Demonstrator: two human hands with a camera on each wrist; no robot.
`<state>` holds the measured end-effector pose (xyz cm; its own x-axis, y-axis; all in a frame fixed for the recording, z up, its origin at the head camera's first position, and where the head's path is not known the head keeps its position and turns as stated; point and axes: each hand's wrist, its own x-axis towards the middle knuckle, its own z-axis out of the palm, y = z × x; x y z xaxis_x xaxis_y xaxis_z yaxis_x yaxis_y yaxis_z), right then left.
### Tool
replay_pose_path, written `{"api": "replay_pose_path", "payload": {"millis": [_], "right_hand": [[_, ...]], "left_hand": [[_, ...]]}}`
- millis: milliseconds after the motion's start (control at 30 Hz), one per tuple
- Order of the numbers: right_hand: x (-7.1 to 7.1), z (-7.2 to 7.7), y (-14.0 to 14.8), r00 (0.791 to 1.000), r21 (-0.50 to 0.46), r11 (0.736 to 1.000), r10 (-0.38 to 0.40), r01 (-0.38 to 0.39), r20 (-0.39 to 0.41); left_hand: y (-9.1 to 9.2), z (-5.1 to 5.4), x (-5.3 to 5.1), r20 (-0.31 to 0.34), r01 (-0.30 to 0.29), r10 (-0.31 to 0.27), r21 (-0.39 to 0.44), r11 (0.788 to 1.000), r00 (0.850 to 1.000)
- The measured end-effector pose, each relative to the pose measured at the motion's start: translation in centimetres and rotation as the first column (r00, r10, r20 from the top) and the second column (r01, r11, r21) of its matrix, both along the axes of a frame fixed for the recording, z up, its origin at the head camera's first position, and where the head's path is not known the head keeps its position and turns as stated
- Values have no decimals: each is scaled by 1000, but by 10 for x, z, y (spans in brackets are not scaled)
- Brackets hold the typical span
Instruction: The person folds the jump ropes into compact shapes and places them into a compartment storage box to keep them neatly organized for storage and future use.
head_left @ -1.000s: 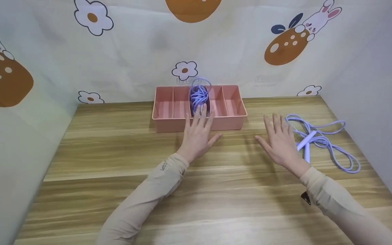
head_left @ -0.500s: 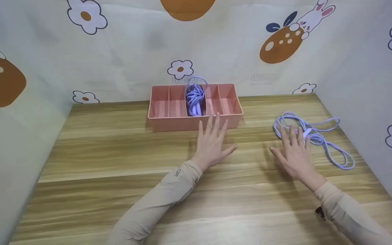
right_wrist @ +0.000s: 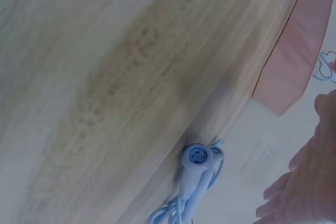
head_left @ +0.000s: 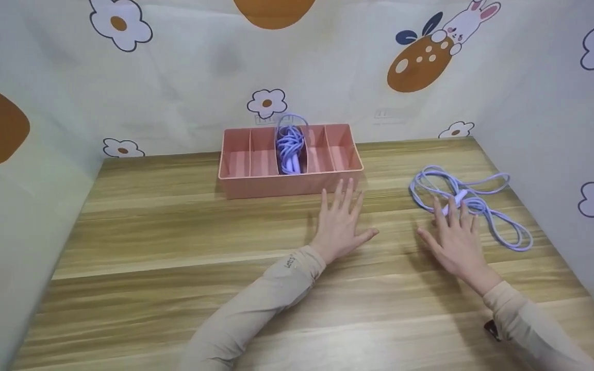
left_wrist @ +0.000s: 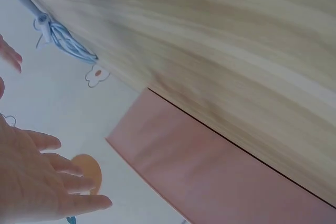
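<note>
A purple jump rope (head_left: 291, 144) is bundled in the middle compartment of a pink divided box (head_left: 276, 187), a loop of it rising above the rim. In front of the box's right part is my left hand (head_left: 339, 226), fingers spread and nothing held. A second purple jump rope (head_left: 461, 196) lies in loose loops on the table at the right. Over its near side my right hand (head_left: 458, 247) reaches with spread fingers, hiding part of the handles. The right wrist view shows the two handles (right_wrist: 195, 174) apart from the hand (right_wrist: 310, 182).
The wooden table (head_left: 163, 226) meets a patterned back wall (head_left: 183, 87) just behind the box. Another wall (head_left: 549, 118) borders the right side, near the loose rope. The box's other compartments show bare floors.
My left hand has moved right, away from the middle compartment. The right hand has also gone right, toward the loose jump rope. The head view has shifted slightly.
</note>
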<state>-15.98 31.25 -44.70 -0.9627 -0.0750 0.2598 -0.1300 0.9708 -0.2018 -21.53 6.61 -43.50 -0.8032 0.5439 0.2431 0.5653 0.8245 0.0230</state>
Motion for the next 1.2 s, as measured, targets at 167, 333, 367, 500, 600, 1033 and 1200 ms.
{"api": "replay_pose_path", "payload": {"millis": [167,333,367,500,600,1033,1200], "right_hand": [[2,4,8,999,1,999,-34,34,-1],[5,8,19,999,11,999,-47,47,-19],[6,8,21,999,13,999,-47,48,-24],[9,10,31,998,11,998,-62,62,-15],[10,9,37,997,4,997,-79,79,-2],[14,15,46,992,-75,989,-127,126,3],[16,13,46,994,-97,989,-112,112,-2]], "left_hand": [[28,3,4,13,40,-39,-66,997,999],[58,3,7,15,97,-96,-111,989,995],[63,2,8,11,109,-108,-114,988,994],[83,-4,10,7,155,-156,-137,978,988],[97,-10,13,8,186,-187,-187,965,982],[158,-24,19,131,297,-273,-240,924,953],[170,-28,13,151,268,-239,-224,937,959]]}}
